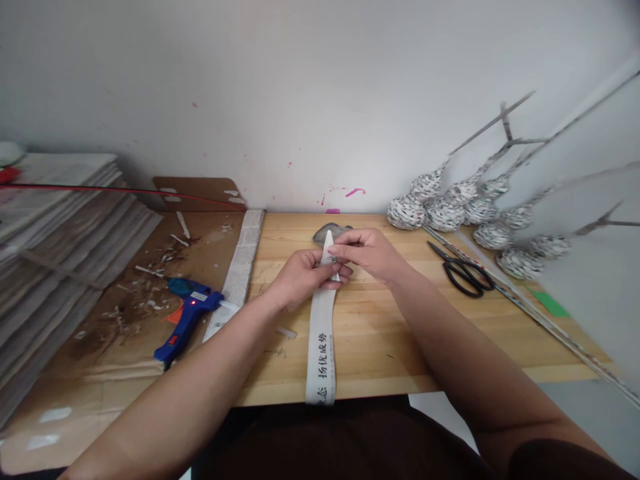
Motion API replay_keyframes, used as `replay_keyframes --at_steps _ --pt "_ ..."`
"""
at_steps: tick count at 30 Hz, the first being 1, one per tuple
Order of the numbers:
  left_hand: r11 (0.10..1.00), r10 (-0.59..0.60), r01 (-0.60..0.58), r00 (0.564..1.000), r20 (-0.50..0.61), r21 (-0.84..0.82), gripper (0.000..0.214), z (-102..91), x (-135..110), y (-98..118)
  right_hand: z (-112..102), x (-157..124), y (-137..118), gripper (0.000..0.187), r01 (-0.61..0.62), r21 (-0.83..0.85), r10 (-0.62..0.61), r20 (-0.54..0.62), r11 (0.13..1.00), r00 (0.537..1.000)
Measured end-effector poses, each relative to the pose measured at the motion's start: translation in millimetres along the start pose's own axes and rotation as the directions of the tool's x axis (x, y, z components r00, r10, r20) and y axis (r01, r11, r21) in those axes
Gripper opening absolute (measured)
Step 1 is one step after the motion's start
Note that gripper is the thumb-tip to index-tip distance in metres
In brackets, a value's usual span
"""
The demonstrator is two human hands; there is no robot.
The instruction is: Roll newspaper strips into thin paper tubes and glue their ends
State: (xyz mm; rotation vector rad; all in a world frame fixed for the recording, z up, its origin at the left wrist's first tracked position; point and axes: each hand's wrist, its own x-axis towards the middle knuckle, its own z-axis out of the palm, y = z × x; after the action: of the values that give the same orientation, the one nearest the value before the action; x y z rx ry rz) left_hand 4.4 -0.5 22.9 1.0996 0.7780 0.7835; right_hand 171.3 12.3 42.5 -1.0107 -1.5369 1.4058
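Observation:
A long newspaper strip (321, 340) with printed characters hangs down toward the front edge of the wooden table. Its upper end is folded to a narrow point, and both hands grip it there. My left hand (305, 277) is closed around the strip just below the point, thumb on top. Pinching the folded edge from the right is my right hand (367, 253), with its fingers pressed together. Right behind the hands lies a grey stone-like object (323, 231), partly covered by them and the paper tip.
On brown cardboard at left rests a blue glue gun (190, 307) with its red light lit, among scraps. Stacked newspapers (65, 233) stand far left, a strip bundle (245, 257) nearer. Black scissors (465, 275), long paper rods (540, 320) and several woven paper gourds (445, 212) occupy the right.

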Motion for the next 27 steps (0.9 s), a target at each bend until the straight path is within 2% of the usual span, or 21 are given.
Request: replay_keyframes --at_steps 3,6,11,13,18,23,27 --pt "0.999 -0.027 0.027 1.000 0.016 0.019 0.021 1.9 -0.5 -0.2 2.1 0.2 0.8 0.031 -0.046 0.053 0.050 -0.071 0.997 0.996" --pt "0.998 -0.040 0.040 0.999 0.016 0.045 0.021 3.4 -0.6 -0.9 4.2 0.3 2.0 0.032 -0.060 0.100 0.068 -0.080 0.993 0.994" --pt "0.995 0.003 -0.009 0.998 0.063 0.095 0.021 2.6 -0.9 -1.1 6.2 0.2 3.5 0.036 -0.064 0.129 0.075 -0.084 0.990 0.994" --pt "0.996 0.004 -0.011 0.997 0.080 0.092 0.021 0.9 -1.0 -1.0 6.3 -0.7 2.1 0.035 -0.062 0.129 0.072 -0.068 0.990 0.995" --pt "0.998 0.002 -0.007 0.997 0.082 0.066 0.020 -2.0 -0.5 -1.5 4.5 -3.2 -3.1 0.031 -0.068 0.076 0.063 0.067 0.995 0.996" --pt "0.994 -0.008 -0.004 0.994 0.108 0.110 0.024 1.0 -1.6 -0.9 5.5 -2.2 -1.0 0.035 -0.112 0.099 0.114 -0.016 0.989 0.993" --pt "0.993 0.004 -0.017 0.993 0.115 0.117 0.028 1.6 -2.4 -0.7 7.1 -1.5 0.0 0.038 -0.106 0.124 0.107 -0.006 0.987 0.994"
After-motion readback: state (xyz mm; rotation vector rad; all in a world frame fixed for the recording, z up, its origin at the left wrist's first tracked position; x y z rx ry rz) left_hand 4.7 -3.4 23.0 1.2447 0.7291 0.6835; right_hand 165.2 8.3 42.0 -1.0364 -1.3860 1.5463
